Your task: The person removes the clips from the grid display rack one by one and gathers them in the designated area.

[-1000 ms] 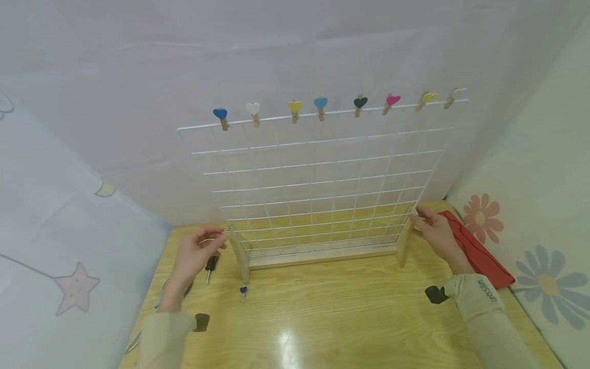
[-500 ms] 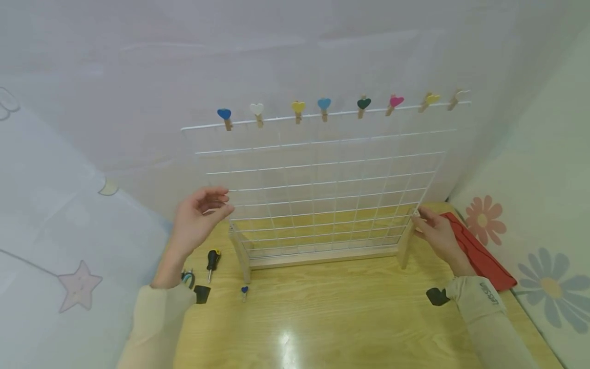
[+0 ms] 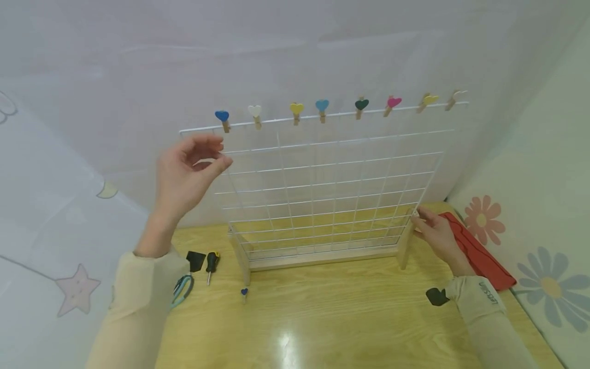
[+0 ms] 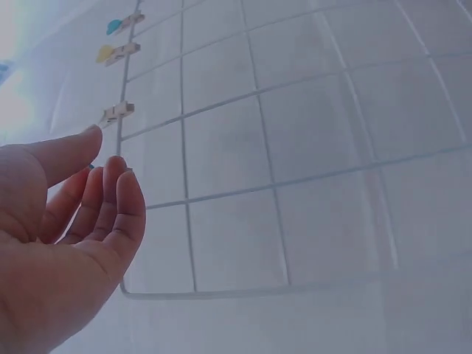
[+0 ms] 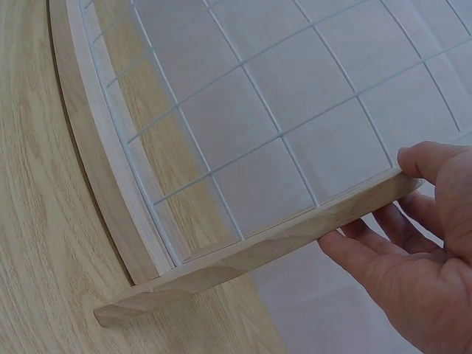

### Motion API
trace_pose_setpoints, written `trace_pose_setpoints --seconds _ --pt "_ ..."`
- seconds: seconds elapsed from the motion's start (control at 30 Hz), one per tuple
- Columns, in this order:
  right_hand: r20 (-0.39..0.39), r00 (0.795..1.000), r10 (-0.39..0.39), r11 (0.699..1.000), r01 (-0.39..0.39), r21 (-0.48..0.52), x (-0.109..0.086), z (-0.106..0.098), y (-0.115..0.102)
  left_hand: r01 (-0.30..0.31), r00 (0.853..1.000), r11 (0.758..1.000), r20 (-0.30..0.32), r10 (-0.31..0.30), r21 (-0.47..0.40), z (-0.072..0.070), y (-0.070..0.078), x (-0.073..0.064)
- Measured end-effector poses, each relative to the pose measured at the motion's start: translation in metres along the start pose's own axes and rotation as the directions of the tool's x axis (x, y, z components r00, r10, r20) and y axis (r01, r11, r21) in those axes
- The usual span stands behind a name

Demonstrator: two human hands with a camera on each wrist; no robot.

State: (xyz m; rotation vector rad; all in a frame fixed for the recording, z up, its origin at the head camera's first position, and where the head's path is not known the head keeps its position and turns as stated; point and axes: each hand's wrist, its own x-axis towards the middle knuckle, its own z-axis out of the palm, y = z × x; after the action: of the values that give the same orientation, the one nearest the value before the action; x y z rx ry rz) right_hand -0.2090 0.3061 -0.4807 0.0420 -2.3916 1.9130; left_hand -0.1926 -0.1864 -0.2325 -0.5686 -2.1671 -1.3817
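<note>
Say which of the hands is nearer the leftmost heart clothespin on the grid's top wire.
Left. The left hand is just below the blue heart clothespin; the right hand grips the wooden upright, low on the opposite side.

In the head view, the left hand hides some of the grid, and the left sleeve covers part of the blue tool. Letters on the right sleeve are too small for sure reading. The right wrist view's edge cuts the right hand.
</note>
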Motion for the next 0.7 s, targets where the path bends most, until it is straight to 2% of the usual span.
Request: trace_pose_setpoints --seconds 0.07,0.17,0.23,0.27,0.33,0.47,0.5,0.53,0.6,0.7 --pt "-0.001 1.000 -0.002 1.000 0.002 0.016 0.000 0.000 0.000 -0.036 0.998 0.999 -0.058 0.037 0.010 0.000 0.007 0.008" --pt "-0.004 1.000 -0.017 0.999 0.017 0.038 0.000 0.000 0.003 -0.090 0.986 0.996 -0.139 0.092 0.021 0.001 0.017 0.018" --pt "-0.003 0.999 -0.034 0.998 0.034 0.045 0.001 -0.001 0.005 -0.115 0.978 0.993 -0.173 0.120 0.037 0.002 0.021 0.024" --pt "0.008 0.998 -0.062 0.994 0.061 0.096 0.004 -0.004 0.013 -0.123 0.974 0.991 -0.187 0.129 0.045 0.003 0.023 0.026" --pt "0.010 0.997 -0.072 0.992 0.071 0.101 0.004 -0.005 0.015 -0.116 0.971 0.990 -0.200 0.131 0.086 0.003 0.027 0.030" --pt "0.005 0.999 -0.052 0.995 0.052 0.085 0.006 -0.005 0.016 -0.074 0.980 0.975 -0.168 0.110 0.211 0.003 0.031 0.037" --pt "-0.006 1.000 -0.024 0.999 0.024 0.028 0.003 -0.003 0.009 -0.065 0.984 0.967 -0.146 0.103 0.246 0.002 0.031 0.039" --pt "-0.006 1.000 -0.014 1.000 0.014 0.015 0.003 -0.003 0.008 -0.061 0.988 0.959 -0.120 0.097 0.276 0.002 0.031 0.040" --pt "-0.007 1.000 0.006 1.000 -0.006 0.005 0.003 -0.002 0.005 -0.057 0.995 0.951 -0.065 0.080 0.305 0.002 0.029 0.042" --pt "-0.005 1.000 0.019 1.000 -0.019 -0.003 0.002 -0.002 0.002 -0.068 0.997 0.938 -0.014 0.077 0.339 0.002 0.026 0.044"
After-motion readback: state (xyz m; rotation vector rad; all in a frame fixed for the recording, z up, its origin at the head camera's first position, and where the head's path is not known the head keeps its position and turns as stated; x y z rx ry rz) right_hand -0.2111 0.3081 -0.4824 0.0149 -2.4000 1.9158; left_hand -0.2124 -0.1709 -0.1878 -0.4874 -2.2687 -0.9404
